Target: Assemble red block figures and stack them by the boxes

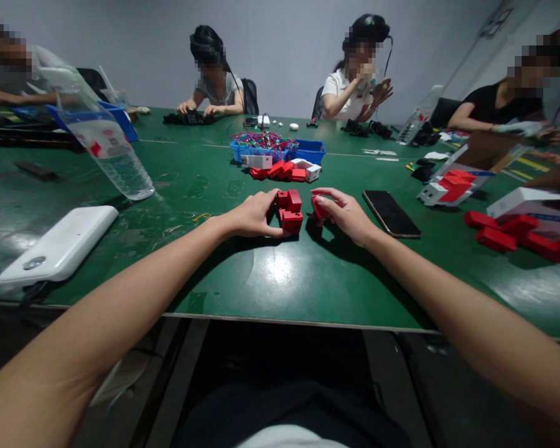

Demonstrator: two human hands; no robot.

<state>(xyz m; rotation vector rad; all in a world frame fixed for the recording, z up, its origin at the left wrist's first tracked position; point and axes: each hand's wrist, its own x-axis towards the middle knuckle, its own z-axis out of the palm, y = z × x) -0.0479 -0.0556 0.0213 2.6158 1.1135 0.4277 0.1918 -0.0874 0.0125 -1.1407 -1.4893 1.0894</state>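
Note:
My left hand (260,213) is closed around a red block-shaped piece (290,210) with a stepped outline and small holes, low over the green table (233,267). A short gap to the right, my right hand (343,213) pinches another red piece (319,208), mostly covered by the fingers. The two red pieces are apart. Behind them lie several red blocks (280,169) and white box-like pieces (260,162), in front of two blue bins. One blue bin (239,153) holds a heap of thin coloured wires (266,142).
A black phone (392,213) lies right of my right hand. Further right are red blocks (513,231) and open cartons (483,152). On the left stand a water bottle (114,155) and a white power bank (65,242). Several people sit across the table.

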